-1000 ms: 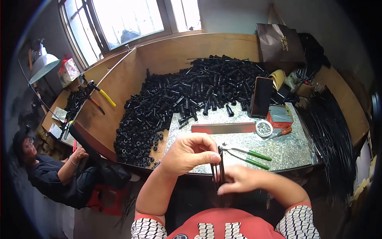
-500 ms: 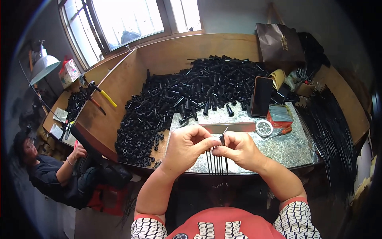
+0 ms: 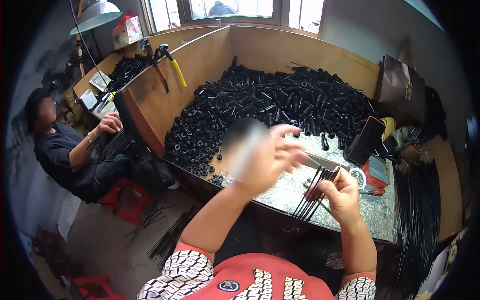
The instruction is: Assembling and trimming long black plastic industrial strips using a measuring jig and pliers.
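Note:
A row of several thin black rods (image 3: 311, 196) is pinched between the thumb and fingers of my right hand (image 3: 344, 194), above the front of the speckled work surface (image 3: 280, 200). The rods lie side by side and slant down to the left. My left hand (image 3: 281, 156) is lifted away from them, its fingers spread and smeared by motion. A round blurred patch covers part of that hand, and I make out nothing held in it. Beyond it lies a big heap of short black tubular parts (image 3: 285, 97).
Right of my right hand are a white round dish (image 3: 358, 178), a red box (image 3: 377, 172), a screwdriver (image 3: 372, 192) and a propped phone (image 3: 366, 141). Long black rods (image 3: 420, 200) pile at the right edge. Pliers (image 3: 176, 67) hang on the wooden partition. A co-worker (image 3: 65, 135) sits at left.
My left hand has come off the rods and moved away, opening its fingers. My right hand keeps the rods, now tilted and farther right in view. The view has turned left.

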Available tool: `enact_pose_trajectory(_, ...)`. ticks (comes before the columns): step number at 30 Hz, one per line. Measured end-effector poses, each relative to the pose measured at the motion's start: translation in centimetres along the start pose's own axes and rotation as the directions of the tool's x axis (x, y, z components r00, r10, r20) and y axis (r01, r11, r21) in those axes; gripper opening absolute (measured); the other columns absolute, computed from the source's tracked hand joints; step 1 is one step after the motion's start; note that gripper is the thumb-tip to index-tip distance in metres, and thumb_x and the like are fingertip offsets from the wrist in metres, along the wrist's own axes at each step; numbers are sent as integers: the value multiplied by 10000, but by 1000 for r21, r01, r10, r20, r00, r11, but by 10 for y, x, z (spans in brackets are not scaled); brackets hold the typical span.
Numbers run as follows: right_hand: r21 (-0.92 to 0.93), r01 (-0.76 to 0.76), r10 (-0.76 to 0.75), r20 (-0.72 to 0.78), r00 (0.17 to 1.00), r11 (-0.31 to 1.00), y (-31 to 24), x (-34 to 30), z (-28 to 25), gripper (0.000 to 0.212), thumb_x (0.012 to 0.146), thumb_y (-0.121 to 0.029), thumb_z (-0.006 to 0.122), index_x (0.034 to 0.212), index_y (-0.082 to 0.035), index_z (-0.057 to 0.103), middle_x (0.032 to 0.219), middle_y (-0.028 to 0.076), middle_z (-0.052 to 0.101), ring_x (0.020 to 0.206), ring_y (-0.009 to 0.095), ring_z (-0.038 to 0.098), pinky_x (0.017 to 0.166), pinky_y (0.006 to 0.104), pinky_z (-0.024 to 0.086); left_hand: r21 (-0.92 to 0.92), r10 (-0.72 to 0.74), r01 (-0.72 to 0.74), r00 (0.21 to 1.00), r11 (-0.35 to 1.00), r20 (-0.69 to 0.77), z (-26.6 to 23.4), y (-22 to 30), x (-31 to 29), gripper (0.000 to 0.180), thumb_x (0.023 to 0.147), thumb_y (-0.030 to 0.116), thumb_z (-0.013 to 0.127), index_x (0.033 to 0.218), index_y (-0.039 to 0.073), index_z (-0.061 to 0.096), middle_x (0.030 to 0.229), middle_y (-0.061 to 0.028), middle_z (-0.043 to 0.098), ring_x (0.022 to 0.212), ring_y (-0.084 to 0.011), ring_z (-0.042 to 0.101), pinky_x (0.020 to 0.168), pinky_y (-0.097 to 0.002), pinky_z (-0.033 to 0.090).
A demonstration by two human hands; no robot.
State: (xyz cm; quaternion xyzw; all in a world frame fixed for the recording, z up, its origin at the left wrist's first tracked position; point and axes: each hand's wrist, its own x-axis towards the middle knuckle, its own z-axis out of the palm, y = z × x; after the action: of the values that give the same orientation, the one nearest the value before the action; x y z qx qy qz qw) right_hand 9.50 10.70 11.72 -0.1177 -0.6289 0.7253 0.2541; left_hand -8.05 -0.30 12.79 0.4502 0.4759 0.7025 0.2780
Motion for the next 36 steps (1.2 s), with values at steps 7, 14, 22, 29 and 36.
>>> enact_pose_trajectory(7, -3, 35, -35, -194, 980, 999, 14, 5, -41, 164, 887, -132, 620, 946, -2, 539, 793, 111, 643, 670, 201, 659, 623, 364, 580, 870, 218, 375, 865, 320, -453, -130, -83, -19, 216, 802, 162, 677, 922, -1, 601, 880, -161, 661, 831, -357, 632, 743, -413, 510)
enact_pose_trajectory(14, -16, 29, -32, -159, 987, 999, 12, 2, -49, 123, 904, -99, 603, 905, -14, 513, 805, 129, 664, 669, 179, 664, 583, 266, 532, 957, 183, 288, 939, 39, -290, -139, -124, -32, 165, 755, 78, 674, 881, 21, 584, 881, -162, 624, 884, -347, 604, 755, -423, 492)
enact_pose_trajectory(22, 36, 3, -1, -55, 998, 999, 7, -5, -31, 125, 894, -65, 575, 973, 12, 517, 798, 148, 666, 687, 210, 672, 634, 318, 558, 542, 125, 47, 953, 839, -276, -83, -60, -16, 240, 778, -14, 698, 1015, -26, 665, 957, -33, 537, 729, -63, 547, 660, -194, 449)
enact_pose_trajectory(29, 124, -12, -2, 109, 994, 992, 9, -1, -13, 142, 890, -69, 608, 951, 3, 504, 826, 162, 664, 730, 214, 676, 672, 332, 563, -199, 86, -74, 995, 977, 52, -10, -16, -6, 231, 894, -9, 581, 1118, -60, 561, 1070, -144, 618, 944, -192, 647, 839, -320, 555)
enact_pose_trajectory(36, 169, -40, 2, 218, 976, 985, 7, 0, 1, 117, 903, -43, 584, 962, 13, 500, 823, 159, 660, 746, 209, 675, 692, 329, 561, -436, 122, -35, 977, 899, 173, 12, -12, -12, 244, 888, -48, 556, 1132, -38, 561, 1146, -158, 583, 1012, -211, 615, 907, -344, 510)
